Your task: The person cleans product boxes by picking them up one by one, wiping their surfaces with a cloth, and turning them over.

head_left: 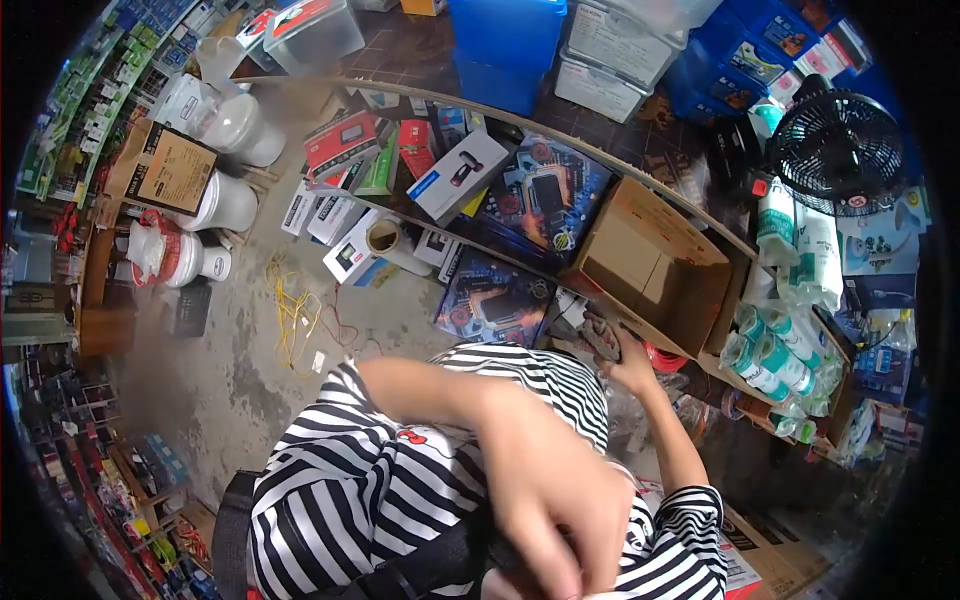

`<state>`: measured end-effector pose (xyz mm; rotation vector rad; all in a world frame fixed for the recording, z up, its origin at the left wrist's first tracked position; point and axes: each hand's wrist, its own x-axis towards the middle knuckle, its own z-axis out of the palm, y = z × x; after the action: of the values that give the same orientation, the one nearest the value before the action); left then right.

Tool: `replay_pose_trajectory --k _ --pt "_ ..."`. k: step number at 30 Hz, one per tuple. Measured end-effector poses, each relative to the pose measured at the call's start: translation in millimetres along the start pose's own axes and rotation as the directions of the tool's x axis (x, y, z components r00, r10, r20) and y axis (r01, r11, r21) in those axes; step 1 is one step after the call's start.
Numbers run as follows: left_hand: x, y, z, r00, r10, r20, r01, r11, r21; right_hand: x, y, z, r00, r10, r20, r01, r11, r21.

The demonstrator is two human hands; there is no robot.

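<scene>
My left hand (560, 490) is bent across my chest, close to the camera. Its fingers are curled and pressed together near the striped shirt (335, 510) and a black strap (430, 565); whatever lies between them is hidden. Out to the right, my right hand (632, 368) grips a crumpled grey-brown cloth (601, 336). That hand is beside the open cardboard box (655, 260) and a red round object (665, 358). Left of it lies a dark blue printed box (495, 300).
A low-walled display bench holds boxed goods, including a white box (458, 175). White buckets (240, 130) stand at the left. Yellow cord (290, 315) lies on the concrete floor (235, 340). A black fan (838, 150) and wrapped rolls (775, 365) are at the right.
</scene>
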<state>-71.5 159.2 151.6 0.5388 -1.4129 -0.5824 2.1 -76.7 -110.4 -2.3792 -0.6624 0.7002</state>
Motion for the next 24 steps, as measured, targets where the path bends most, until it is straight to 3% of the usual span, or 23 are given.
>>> replay_pose_trajectory --k 1,2,3,4,5,7,8,9,11,12,14,17,19,21,24 --pt "-16 -1 -13 0.979 -0.058 -0.194 0.058 0.998 -0.007 3 10 6 0.999 0.037 -0.038 -0.035 0.999 0.037" --pt "-36 2 -41 0.918 -0.295 -0.266 0.307 0.952 0.005 7 23 13 0.994 0.076 -0.074 -0.071 0.995 0.075" --pt "-65 -16 -53 0.769 -0.3 -0.565 0.353 0.935 -0.017 6 19 17 0.986 0.108 -0.13 -0.098 0.992 0.085" --pt "-95 -40 -74 0.565 -0.325 -0.758 0.388 0.916 -0.103 6 15 20 0.973 0.14 -0.185 -0.123 0.988 0.097" --pt "-136 -63 -93 0.276 -0.385 -0.881 0.413 0.875 -0.253 2 -9 7 0.966 0.22 -0.134 -0.208 0.973 0.095" --pt "-218 -103 -114 -0.247 -0.407 -0.88 0.348 0.81 -0.472 -7 12 33 0.934 0.287 -0.212 -0.27 0.957 0.107" --pt "-269 -134 -120 -0.435 -0.413 -0.8 0.295 0.774 -0.56 -13 -2 29 0.918 0.355 -0.179 -0.323 0.928 0.186" --pt "-325 -163 -125 -0.546 -0.511 -0.664 0.136 0.728 -0.672 -19 1 33 0.903 0.395 -0.168 -0.365 0.913 0.184" --pt "-377 -192 -120 -0.658 -0.491 -0.571 -0.062 0.791 -0.609 -31 1 34 0.883 0.42 -0.211 -0.395 0.906 0.152" --pt "-381 -199 -123 -0.653 -0.502 -0.567 -0.065 0.783 -0.618 -35 2 31 0.869 0.453 -0.199 -0.421 0.888 0.185" --pt "-389 -212 -126 -0.78 -0.461 -0.423 -0.168 0.805 -0.569 -45 5 25 0.825 0.536 -0.176 -0.497 0.839 0.222" --pt "-368 -200 -133 -0.716 -0.515 -0.471 -0.175 0.786 -0.594 -63 20 28 0.714 0.678 -0.175 -0.658 0.735 0.163" --pt "-375 -212 -142 -0.684 -0.542 -0.488 -0.177 0.772 -0.61 -81 29 33 0.686 0.709 -0.166 -0.676 0.705 0.215" --pt "-395 -237 -157 -0.629 -0.364 -0.687 -0.227 0.931 -0.285 -99 37 38 0.665 0.735 -0.134 -0.714 0.678 0.174" --pt "-406 -250 -180 -0.683 -0.435 -0.586 -0.325 0.9 -0.289 -136 58 55 0.641 0.76 -0.11 -0.753 0.65 0.099"
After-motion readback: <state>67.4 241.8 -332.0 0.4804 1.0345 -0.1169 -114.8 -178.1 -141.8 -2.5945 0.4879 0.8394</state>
